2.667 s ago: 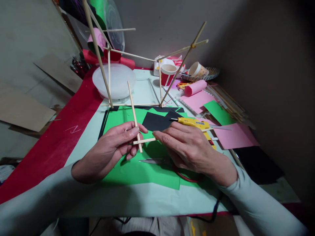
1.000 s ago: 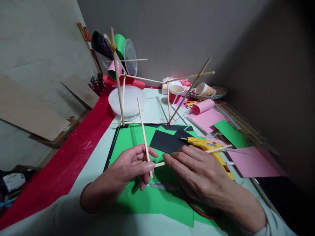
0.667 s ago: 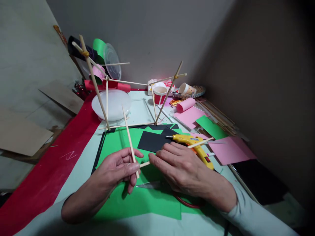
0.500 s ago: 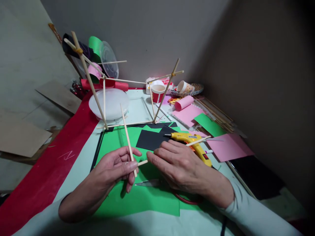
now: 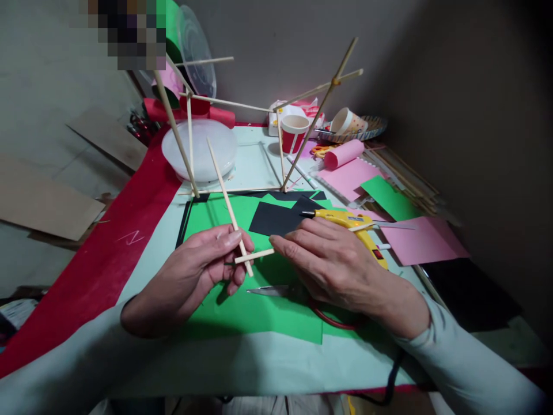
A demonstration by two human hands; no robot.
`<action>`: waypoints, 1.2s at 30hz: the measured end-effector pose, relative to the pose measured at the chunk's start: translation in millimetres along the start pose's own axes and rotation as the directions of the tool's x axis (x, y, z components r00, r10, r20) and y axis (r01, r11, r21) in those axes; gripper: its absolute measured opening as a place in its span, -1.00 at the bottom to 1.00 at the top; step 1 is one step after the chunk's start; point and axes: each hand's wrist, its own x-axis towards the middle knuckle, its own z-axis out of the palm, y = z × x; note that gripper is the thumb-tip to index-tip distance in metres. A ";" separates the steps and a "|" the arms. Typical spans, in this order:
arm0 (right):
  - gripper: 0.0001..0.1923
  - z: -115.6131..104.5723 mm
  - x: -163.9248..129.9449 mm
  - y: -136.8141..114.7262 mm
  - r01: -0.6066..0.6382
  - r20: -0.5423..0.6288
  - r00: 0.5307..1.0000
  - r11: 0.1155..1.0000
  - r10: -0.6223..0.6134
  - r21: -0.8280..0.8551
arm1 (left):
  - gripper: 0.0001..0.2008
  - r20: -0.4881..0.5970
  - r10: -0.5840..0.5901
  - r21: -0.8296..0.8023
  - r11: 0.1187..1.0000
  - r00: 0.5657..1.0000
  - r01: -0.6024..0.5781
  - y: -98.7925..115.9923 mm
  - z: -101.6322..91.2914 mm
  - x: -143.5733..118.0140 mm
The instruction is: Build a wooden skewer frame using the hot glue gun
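Observation:
My left hand (image 5: pixel 185 274) pinches a thin wooden stick (image 5: pixel 221 181) between thumb and fingers, its far end slanting up and away. A second wooden stick (image 5: pixel 261 253) crosses the lower end of the first. Around this one my right hand (image 5: pixel 334 259) is closed, and its other end sticks out beyond the knuckles. Under the hands lie green paper sheets (image 5: pixel 276 323) and scissors (image 5: pixel 268 290), whose handles are partly covered by the right hand. Just behind the right hand rests a yellow glue gun (image 5: pixel 341 217).
Behind the green paper stands a frame of joined sticks (image 5: pixel 311 124). Nearby are a white round lid (image 5: pixel 199 150), a red paper cup (image 5: pixel 295 134) and black paper (image 5: pixel 276 219). Pink paper (image 5: pixel 425 239) and several loose sticks (image 5: pixel 406 178) lie at the right.
My left thumb has shifted up the stick, so the crossing of the two sticks now shows. The camera view has tilted down, bringing the table's front edge into sight.

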 end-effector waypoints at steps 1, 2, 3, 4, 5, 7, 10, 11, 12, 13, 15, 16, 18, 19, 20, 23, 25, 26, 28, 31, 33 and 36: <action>-0.70 -0.1 0.2 0.1 -0.002 0.003 1.000 1.000 0.002 -0.001 | -0.76 -0.005 0.002 0.000 1.000 1.000 -0.002 0.4 0.7 0.4; -0.70 -0.3 0.5 0.1 -0.004 0.006 1.000 1.000 0.004 -0.003 | -0.76 -0.008 0.004 0.002 1.000 1.000 -0.004 0.9 1.4 0.6; -0.71 -0.6 0.9 0.2 -0.003 0.006 1.000 1.000 0.003 0.000 | -0.75 -0.011 0.004 0.002 1.000 1.000 -0.004 1.4 1.9 0.7; -0.71 -0.8 1.3 0.2 -0.003 0.004 1.000 1.000 0.003 0.001 | -0.75 -0.015 0.002 0.000 1.000 1.000 -0.002 1.8 2.2 0.8; -0.71 -1.1 1.7 0.3 -0.002 0.002 1.000 1.000 0.002 0.001 | -0.75 -0.017 -0.002 -0.005 1.000 1.000 0.002 2.1 2.2 0.7; -0.73 -1.3 1.9 0.6 0.001 -0.005 1.000 1.000 -0.001 -0.003 | -0.75 -0.011 -0.011 -0.013 1.000 1.000 0.011 2.3 1.6 0.5; -0.72 -0.7 0.8 1.5 0.003 -0.006 1.000 1.000 -0.003 -0.010 | -0.75 -0.010 -0.020 -0.017 1.000 1.000 0.020 2.5 1.0 0.2; -0.71 -0.4 0.3 1.9 0.001 -0.001 1.000 1.000 -0.001 -0.007 | -0.75 -0.013 -0.022 -0.016 1.000 1.000 0.022 2.6 1.3 0.3; -0.70 0.0 -0.1 2.3 -0.007 0.005 1.000 1.000 0.007 -0.004 | -0.75 -0.015 -0.023 -0.017 1.000 1.000 0.022 2.7 1.7 0.5; -0.70 0.3 -0.3 2.7 -0.016 0.011 1.000 1.000 0.016 -0.003 | -0.75 -0.016 -0.023 -0.018 1.000 1.000 0.023 2.9 2.3 0.7; -0.69 1.0 0.0 3.2 -0.033 0.011 0.999 0.999 0.033 -0.007 | -0.76 -0.018 -0.017 -0.019 1.000 1.000 0.017 3.1 3.3 1.1; -0.69 1.4 0.3 3.4 -0.036 0.008 0.999 0.999 0.036 -0.010 | -0.77 -0.020 -0.010 -0.019 1.000 1.000 0.010 3.1 3.5 1.2; -0.70 2.2 1.2 3.6 -0.034 0.006 0.999 0.999 0.034 -0.016 | -0.77 -0.024 0.001 -0.023 1.000 1.000 -0.001 2.7 3.4 1.1; -0.70 2.6 1.5 3.7 -0.032 0.008 0.999 0.999 0.032 -0.018 | -0.77 -0.026 0.001 -0.026 1.000 1.000 -0.001 2.4 3.1 1.0; -0.71 3.0 1.7 3.8 -0.033 0.011 0.999 0.999 0.033 -0.018 | -0.77 -0.026 -0.001 -0.030 1.000 1.000 0.000 2.0 2.7 0.9; -0.71 3.9 1.8 4.1 -0.038 0.004 0.999 0.999 0.038 -0.010 | -0.77 -0.016 0.000 -0.039 0.999 1.000 -0.001 0.2 1.4 1.5; -0.71 4.0 1.8 4.1 -0.035 -0.008 0.999 0.999 0.035 -0.001 | -0.77 -0.007 0.009 -0.039 0.999 1.000 -0.009 -1.0 0.8 2.3; -0.71 4.0 1.8 4.1 -0.033 -0.013 0.999 0.999 0.033 -0.001 | -0.76 -0.003 0.012 -0.040 0.999 1.000 -0.012 -1.5 0.6 2.7; -0.72 3.9 1.9 3.8 -0.032 -0.017 0.999 0.999 0.032 -0.009 | -0.76 0.005 0.012 -0.040 0.999 1.000 -0.011 -1.8 0.4 3.0; -0.74 3.7 1.6 3.5 -0.036 -0.027 0.999 0.999 0.036 -0.024 | -0.76 0.005 0.002 -0.039 0.999 1.000 -0.002 -1.1 0.6 2.4; -0.75 3.6 1.1 3.3 -0.038 -0.037 0.999 0.999 0.037 -0.023 | -0.75 0.004 -0.006 -0.040 0.999 1.000 0.006 -0.4 0.9 1.8; -0.74 3.5 0.4 3.1 -0.045 -0.041 0.998 0.999 0.045 -0.011 | -0.77 -0.001 -0.011 -0.025 1.000 1.000 0.011 0.4 1.3 1.3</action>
